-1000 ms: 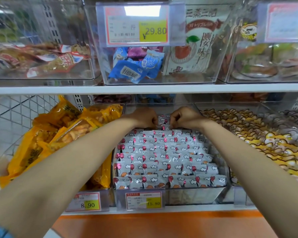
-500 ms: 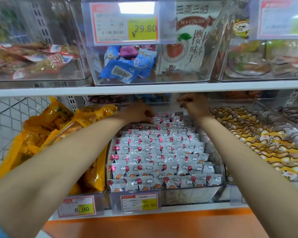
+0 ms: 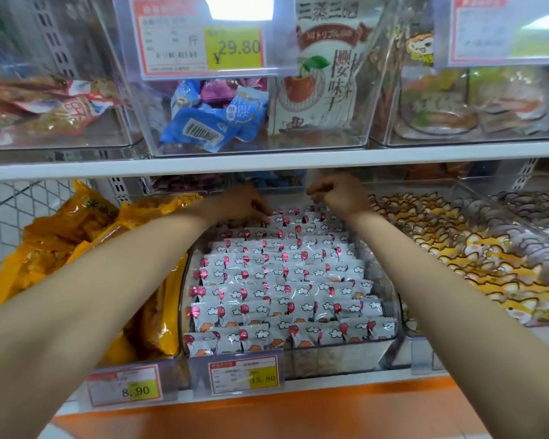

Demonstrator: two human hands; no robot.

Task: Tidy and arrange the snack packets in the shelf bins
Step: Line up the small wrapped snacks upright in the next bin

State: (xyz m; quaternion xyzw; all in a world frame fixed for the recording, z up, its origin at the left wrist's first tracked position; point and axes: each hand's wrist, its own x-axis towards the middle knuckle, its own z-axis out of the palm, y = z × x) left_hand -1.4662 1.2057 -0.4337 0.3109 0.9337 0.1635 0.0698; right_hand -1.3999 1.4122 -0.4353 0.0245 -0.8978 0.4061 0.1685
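Note:
Small white snack packets [image 3: 286, 280] printed with red balloons and clouds stand in neat rows in a clear shelf bin [image 3: 333, 359] on the lower shelf. My left hand [image 3: 244, 204] reaches to the back left of the bin, its fingertips on the rearmost packets. Whether it pinches one I cannot tell. Above the back right row hovers my right hand [image 3: 339, 193], fingers curled, with nothing visible in it. Both forearms stretch over the bin's sides.
Yellow snack bags [image 3: 76, 248] fill the bin to the left; yellow cartoon-dog packets [image 3: 476, 258] fill the bin to the right. The white upper shelf [image 3: 267, 161] hangs just above my hands, carrying clear bins with blue packets [image 3: 210, 122]. Price tags [image 3: 244, 373] front the bins.
Both hands have moved from the middle of the rear rows toward the back of the bin and spread apart. The right hand has lifted off the packets.

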